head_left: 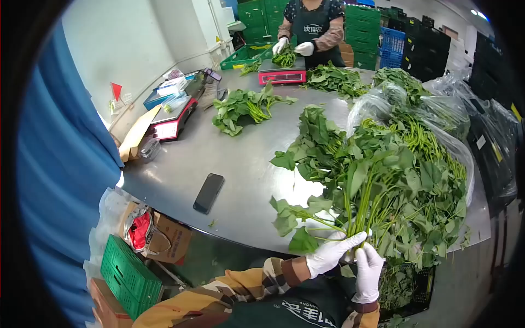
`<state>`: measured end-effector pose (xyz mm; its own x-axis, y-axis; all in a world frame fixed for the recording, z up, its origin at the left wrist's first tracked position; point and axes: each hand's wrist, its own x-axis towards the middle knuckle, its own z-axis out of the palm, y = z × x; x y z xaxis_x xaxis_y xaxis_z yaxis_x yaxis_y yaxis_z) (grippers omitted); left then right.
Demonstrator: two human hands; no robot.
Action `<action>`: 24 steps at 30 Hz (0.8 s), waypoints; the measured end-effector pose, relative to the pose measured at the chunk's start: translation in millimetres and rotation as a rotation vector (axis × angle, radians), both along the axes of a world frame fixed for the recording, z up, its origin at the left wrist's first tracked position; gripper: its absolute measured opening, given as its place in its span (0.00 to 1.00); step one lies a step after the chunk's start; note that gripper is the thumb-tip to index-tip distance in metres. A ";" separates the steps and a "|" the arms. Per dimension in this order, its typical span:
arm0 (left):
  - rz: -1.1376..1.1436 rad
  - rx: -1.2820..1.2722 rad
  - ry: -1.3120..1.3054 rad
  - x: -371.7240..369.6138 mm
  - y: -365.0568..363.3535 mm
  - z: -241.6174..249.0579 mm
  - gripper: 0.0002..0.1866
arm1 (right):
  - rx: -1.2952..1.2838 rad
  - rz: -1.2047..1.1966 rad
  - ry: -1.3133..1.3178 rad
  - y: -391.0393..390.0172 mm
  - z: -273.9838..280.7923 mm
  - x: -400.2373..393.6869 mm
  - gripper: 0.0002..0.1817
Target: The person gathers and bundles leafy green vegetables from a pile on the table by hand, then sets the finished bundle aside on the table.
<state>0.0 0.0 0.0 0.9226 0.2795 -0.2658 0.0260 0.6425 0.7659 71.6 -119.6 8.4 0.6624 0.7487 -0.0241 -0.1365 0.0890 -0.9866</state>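
The left hand, in a white glove, reaches in from seven o'clock with its forearm in a patterned sleeve, fingers stretched toward three o'clock across the stems of a bunch of leafy greens. Its grip lies loosely around those stems, fingers long rather than curled tight. The right hand, also gloved in white, comes up from six o'clock with fingers pointing to twelve, its grip narrow and pinched on the stem ends just beside the left hand. The bunch sits at the six o'clock edge of the steel counter, its leaves fanning up toward twelve and one o'clock.

One black phone lies flat at nine o'clock of the hands. Two scales stand on the counter: one at ten o'clock, one at twelve. At twelve a co-worker's two gloved hands hold greens over the far scale. Separate heaps of greens number at least three beyond the held bunch, one at eleven o'clock. One green crate stands on the floor at eight o'clock.
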 end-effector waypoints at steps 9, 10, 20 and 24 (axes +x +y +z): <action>-0.250 -0.075 -0.313 -26.3 22.1 32.8 0.18 | 0.031 0.301 0.132 -1.5 2.2 -2.0 0.08; -0.221 -0.055 -0.285 -27.4 22.6 34.8 0.17 | 0.041 0.323 0.163 0.4 2.6 -0.7 0.08; 0.467 0.068 -0.300 -26.1 42.4 28.3 0.13 | 0.094 0.016 0.286 42.1 -12.4 -5.5 0.30; 0.482 0.286 -0.259 -27.3 30.2 7.7 0.13 | 0.220 0.028 0.300 70.9 11.9 -42.3 0.35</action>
